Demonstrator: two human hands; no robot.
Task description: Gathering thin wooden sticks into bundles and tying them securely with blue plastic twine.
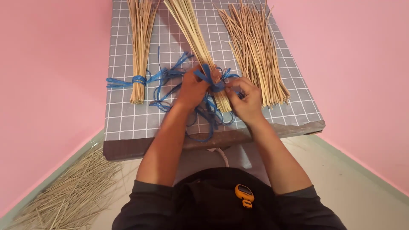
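Pink walls (47, 64) both sides, pale floor below. In front of me a table with grey grid-pattern cover (128, 115), its near edge a dark slab. Loose heap of straw sticks (68, 196) on the floor at lower left.

On the table, three stick bundles fanning away from me. Left bundle (139, 47) is already bound with blue string near its cut end. Right bundle (255, 51) lies unbound, sticks splayed a bit. Middle bundle (191, 30) is the one in hand; its lower end sits under my hands, near the table's front edge.

Tangle of blue string (170, 81) lies between left and middle bundles, loops trailing over the table's front edge.

Left hand (192, 90) is closed around the middle bundle and a flat band of the blue string, pinning it. Right hand (246, 99) pinches the string's other part just beside the bundle, fingers curled tight.

Step, as I judge it: wrapping or knotting the tie on the middle bundle, not finished. The next move likely needs the string pulled taut while the left grip keeps the sticks from sliding apart. Can't see the knot itself; the hands cover it.

Small orange device (243, 195) clipped on my dark shirt.
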